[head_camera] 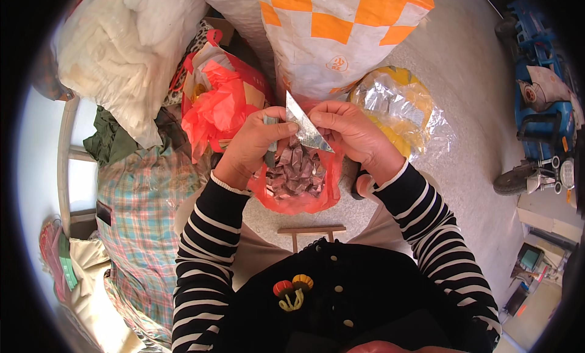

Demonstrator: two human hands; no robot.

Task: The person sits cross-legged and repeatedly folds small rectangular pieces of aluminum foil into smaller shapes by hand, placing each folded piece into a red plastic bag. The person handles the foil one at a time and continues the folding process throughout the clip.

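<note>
A silvery sheet of foil paper (305, 127), folded to a pointed triangle, is pinched between the thumb and fingers of my left hand (260, 138). A small grey stack of sheets (270, 147) is tucked in the same hand, partly hidden by its fingers. On the sheet's right edge, the thumb and fingertips of my right hand (349, 127) close on the foil. Below both hands hangs or stands an open red plastic bag (297, 206). Many small folded foil pieces (297, 170) fill it.
Beyond my hands stands a tall orange-and-white checked sack (315, 65). A red paper bag with crumpled red plastic (219, 101) is at the left, beside plaid cloth (141, 197). Clear plastic wrap (393, 101) lies at the right; further off is a blue wheeled vehicle (544, 120).
</note>
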